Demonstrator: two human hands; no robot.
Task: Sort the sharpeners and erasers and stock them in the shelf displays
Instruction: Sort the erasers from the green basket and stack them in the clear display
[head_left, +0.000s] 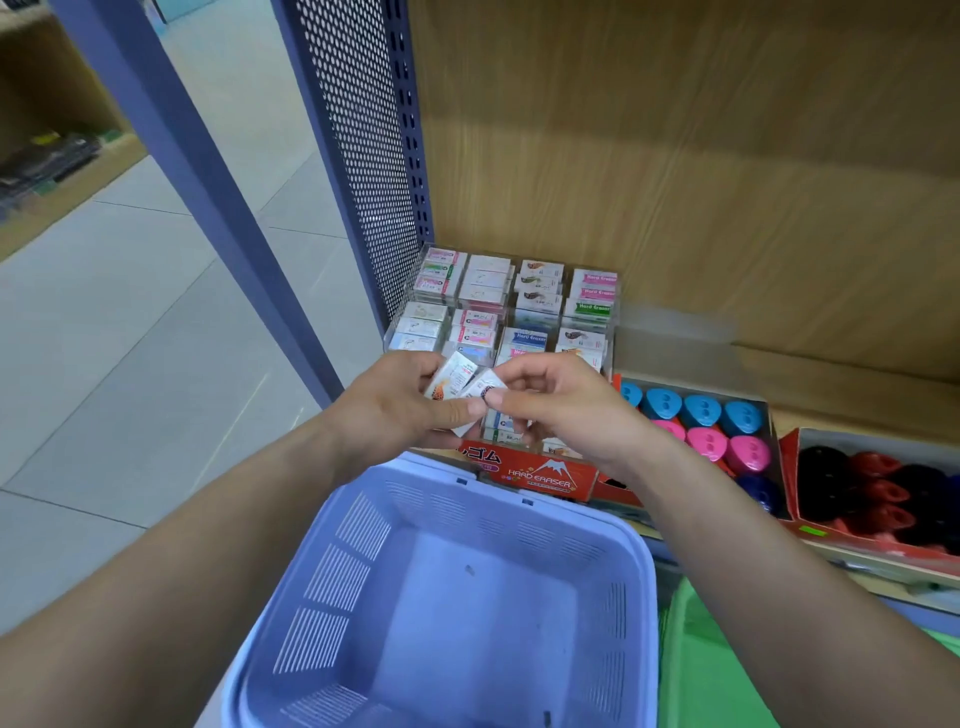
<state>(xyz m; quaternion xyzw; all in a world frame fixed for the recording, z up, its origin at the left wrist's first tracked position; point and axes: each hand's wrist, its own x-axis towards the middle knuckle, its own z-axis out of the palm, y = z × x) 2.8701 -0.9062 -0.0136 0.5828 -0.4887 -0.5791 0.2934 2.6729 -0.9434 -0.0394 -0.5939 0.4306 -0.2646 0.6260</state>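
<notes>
While hands (395, 408) (563, 410) pinch erasers (454, 376), the red box (540, 475) reads "HARD ERASER".

We record the basket (337, 566) as smooth matt plastic. Beyond the basket: display (506, 312) clear glossy plastic; erasers (592, 293) in paper sleeves; sharpeners (701, 410) glossy plastic; box (540, 475) printed cardboard; shelf back (701, 156) matt wood-grain; side panel (363, 156) perforated metal.

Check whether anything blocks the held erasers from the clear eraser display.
Nothing visible does. The left hand and right hand hold the erasers directly over the front compartments of the clear display, whose tops look open.
</notes>
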